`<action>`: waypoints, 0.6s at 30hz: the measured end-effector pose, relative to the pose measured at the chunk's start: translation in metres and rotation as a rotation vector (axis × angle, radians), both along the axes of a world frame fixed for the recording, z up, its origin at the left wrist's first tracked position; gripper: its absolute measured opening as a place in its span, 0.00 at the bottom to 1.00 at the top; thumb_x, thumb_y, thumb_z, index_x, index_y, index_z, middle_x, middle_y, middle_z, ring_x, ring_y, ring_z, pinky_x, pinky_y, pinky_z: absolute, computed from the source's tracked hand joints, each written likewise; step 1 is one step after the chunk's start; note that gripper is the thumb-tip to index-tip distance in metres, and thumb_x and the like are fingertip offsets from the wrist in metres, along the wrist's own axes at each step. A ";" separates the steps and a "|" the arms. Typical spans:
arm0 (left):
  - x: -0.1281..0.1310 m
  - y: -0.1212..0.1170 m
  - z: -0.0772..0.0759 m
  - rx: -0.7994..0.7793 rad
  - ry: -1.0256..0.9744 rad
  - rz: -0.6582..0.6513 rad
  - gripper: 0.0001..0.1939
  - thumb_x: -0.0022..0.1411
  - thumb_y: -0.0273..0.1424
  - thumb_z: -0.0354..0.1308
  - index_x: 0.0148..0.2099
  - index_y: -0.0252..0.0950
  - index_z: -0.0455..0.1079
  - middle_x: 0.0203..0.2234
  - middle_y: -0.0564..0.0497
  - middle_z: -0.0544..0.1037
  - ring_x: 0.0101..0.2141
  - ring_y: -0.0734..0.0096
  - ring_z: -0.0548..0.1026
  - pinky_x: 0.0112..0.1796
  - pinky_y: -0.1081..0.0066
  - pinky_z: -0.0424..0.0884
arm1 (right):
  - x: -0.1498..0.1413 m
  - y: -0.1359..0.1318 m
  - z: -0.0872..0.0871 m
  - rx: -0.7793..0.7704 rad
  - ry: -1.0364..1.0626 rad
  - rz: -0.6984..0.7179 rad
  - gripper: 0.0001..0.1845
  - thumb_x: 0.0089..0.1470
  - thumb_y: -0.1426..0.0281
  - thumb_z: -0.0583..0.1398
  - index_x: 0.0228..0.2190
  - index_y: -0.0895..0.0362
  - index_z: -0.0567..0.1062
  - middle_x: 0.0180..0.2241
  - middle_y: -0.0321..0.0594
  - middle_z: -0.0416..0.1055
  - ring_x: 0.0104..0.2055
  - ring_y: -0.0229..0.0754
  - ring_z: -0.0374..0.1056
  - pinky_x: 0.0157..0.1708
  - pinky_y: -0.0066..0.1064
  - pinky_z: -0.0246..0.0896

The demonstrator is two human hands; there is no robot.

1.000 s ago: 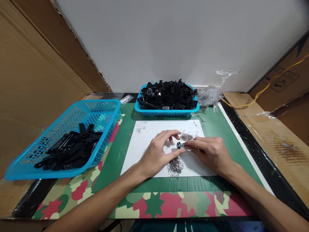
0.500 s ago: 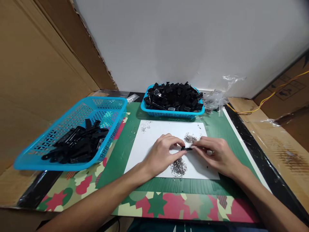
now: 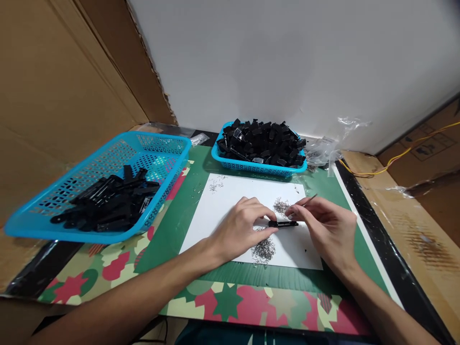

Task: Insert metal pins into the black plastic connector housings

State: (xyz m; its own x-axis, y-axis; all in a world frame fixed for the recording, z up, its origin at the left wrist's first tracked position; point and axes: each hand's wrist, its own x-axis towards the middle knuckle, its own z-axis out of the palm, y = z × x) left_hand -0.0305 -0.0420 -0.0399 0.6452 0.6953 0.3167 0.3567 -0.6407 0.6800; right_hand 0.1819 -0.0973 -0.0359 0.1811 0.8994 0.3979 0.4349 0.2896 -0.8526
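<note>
Between the thumb and fingers of my left hand [image 3: 244, 225] is the left end of a narrow black plastic part [image 3: 287, 224], lying level over the white sheet [image 3: 204, 220]. My right hand [image 3: 328, 230] is closed on a thin metal tool [image 3: 314, 196], whose pointed end sticks out above the fingers; the rest of it is mostly hidden. The right fingertips are just above the black part, beside a small pile of tiny metal pieces [image 3: 280, 206]. A larger pile of such bits [image 3: 263, 250] lies below my left thumb.
At the left stands a blue basket [image 3: 158, 228] with long black parts [image 3: 108, 203]. Another blue basket [image 3: 251, 167], heaped with black pieces [image 3: 266, 139], is behind the sheet. Clear plastic bags [image 3: 323, 151] and a yellow cable [image 3: 386, 167] lie at the right.
My right hand has moved right and slightly up, off the black part, uncovering its right end. The thin tool's end now shows above the fingers. My left hand keeps its hold.
</note>
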 end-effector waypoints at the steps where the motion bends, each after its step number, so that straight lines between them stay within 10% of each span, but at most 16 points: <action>1: 0.000 0.000 -0.001 0.003 -0.004 0.000 0.07 0.62 0.30 0.70 0.43 0.38 0.78 0.35 0.50 0.82 0.39 0.62 0.78 0.43 0.63 0.65 | -0.004 0.000 -0.002 -0.029 0.045 0.013 0.09 0.60 0.66 0.68 0.29 0.56 0.81 0.29 0.40 0.82 0.28 0.42 0.79 0.28 0.32 0.77; 18: 0.004 0.001 -0.005 -0.004 -0.043 0.011 0.02 0.61 0.27 0.67 0.35 0.38 0.79 0.28 0.54 0.83 0.33 0.67 0.79 0.46 0.61 0.67 | -0.019 -0.003 0.003 0.040 -0.203 0.039 0.09 0.58 0.68 0.68 0.26 0.54 0.78 0.27 0.37 0.83 0.25 0.40 0.79 0.25 0.27 0.76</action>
